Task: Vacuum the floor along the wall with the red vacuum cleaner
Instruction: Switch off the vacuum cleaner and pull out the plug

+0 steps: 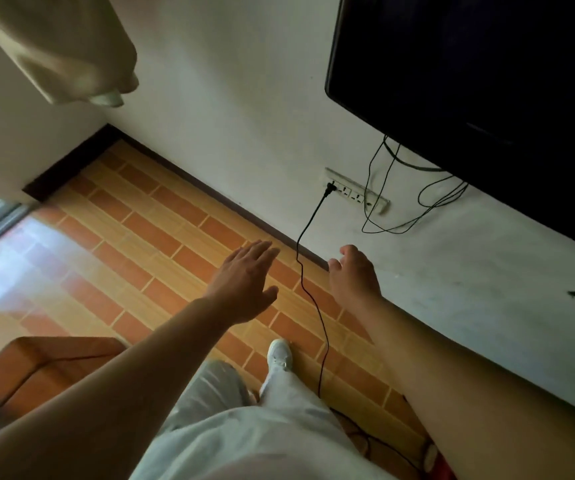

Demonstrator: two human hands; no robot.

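My left hand [244, 282] is stretched out over the brick-patterned floor [147, 230], fingers apart and holding nothing. My right hand [353, 271] reaches toward the white wall [244, 116], fingers loosely spread and empty. Between the two hands a thin black cord [308, 289] runs from a plug in the wall socket strip [357, 194] down across the floor toward the bottom of the view. A small red part [443, 471], possibly the vacuum cleaner, shows at the bottom edge; the rest is hidden.
A dark baseboard [209, 192] lines the wall. A black TV [486, 81] hangs at the upper right with loose cables [417, 209] beneath it. A cardboard box [43, 368] sits at the lower left. My white shoe [279, 353] stands on the floor. Cream fabric [64, 46] hangs at the top left.
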